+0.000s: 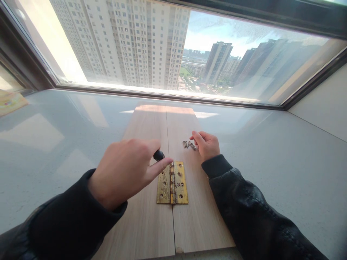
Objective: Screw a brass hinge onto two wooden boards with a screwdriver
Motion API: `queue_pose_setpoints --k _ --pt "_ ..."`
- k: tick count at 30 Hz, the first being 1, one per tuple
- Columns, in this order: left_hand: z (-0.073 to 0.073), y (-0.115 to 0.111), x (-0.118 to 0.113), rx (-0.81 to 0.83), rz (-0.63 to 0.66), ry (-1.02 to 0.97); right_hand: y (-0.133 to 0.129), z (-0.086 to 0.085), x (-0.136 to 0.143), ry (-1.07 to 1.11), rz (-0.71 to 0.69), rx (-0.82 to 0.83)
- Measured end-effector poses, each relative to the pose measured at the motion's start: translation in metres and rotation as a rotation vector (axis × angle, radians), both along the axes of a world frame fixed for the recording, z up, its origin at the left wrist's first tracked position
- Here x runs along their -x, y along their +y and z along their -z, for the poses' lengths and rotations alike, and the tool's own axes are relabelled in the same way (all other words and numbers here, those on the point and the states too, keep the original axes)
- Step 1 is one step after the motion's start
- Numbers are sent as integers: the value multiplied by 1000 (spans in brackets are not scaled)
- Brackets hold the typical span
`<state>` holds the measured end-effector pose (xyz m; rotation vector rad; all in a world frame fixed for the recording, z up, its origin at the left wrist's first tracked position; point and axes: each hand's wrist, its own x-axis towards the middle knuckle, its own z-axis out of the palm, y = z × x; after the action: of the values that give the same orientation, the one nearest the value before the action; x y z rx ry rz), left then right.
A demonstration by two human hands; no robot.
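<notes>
My left hand (pixel 128 168) is closed around a black-handled tool (pixel 158 155). Only the rounded end of its handle shows; the hand hides the rest. Just right of this hand, a worn brass hinge (pixel 172 183) lies unfolded with its knuckle along the seam between two boards. Several screw holes show in its leaves, and the left hand covers its upper left corner. Farther back on the right board is a small pile of screws (pixel 189 144). Beside it my right hand (pixel 207 143) has its fingers curled in a pinch; whatever they may hold is hidden.
Two pale wooden boards (pixel 146 231) lie edge to edge on a glossy light sill (pixel 276 155). A dark-framed window (pixel 151 94) rises behind, with tall buildings outside. At the far left edge sits a yellowish, patterned item (pixel 12 103).
</notes>
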<state>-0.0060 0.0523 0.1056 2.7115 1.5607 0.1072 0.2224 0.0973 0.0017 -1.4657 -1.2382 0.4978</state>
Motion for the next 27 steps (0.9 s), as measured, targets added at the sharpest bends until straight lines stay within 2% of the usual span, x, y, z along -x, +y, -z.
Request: queue_pose_setpoints --k 3,7,12,18,22,27 --pt "3 -2 -2 -71 -66 62 0 -1 1 -8 2 -1" --pt "4 -5 -1 -80 -96 95 -1 -1 1 -16 -12 -3" --pt "1 -2 5 17 44 9 0 1 -1 -18 -24 -5" --pt "-1 -1 3 0 0 11 0 3 -1 -13 -19 -6" --pt "3 0 0 -70 -86 88 1 3 -1 -9 -22 -4" --pt "13 2 -2 6 -62 36 -1 -1 0 -18 -28 -4"
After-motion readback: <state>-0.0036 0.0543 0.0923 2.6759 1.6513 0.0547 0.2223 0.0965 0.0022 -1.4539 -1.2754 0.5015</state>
